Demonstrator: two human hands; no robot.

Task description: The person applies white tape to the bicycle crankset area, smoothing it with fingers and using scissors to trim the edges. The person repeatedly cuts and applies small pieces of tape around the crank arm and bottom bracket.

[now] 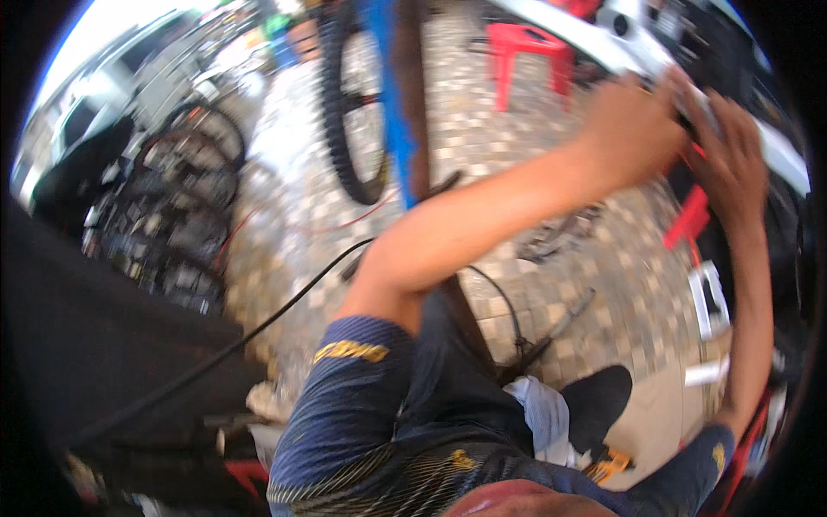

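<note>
A white tube [568, 30], apparently part of a bicycle frame, slants across the upper right. My left hand [633, 129] is at its near side, knuckles up and fingers curled in; what they hold, if anything, is hidden. Close beside it, my right hand [730, 159] lies against the same tube with its fingers stretched and apart, and white shows between them. Both hands are blurred by motion. Just below them hangs a red piece [687, 217] whose kind I cannot make out.
A blue and brown post [398, 103] stands beside a knobbly-tyred wheel [334, 112]. Beyond is a red stool [530, 52]. Several bicycle wheels [194, 146] crowd the left. A black hose [284, 310] crosses in front. A white frame-shaped object [709, 300] lies below my hands.
</note>
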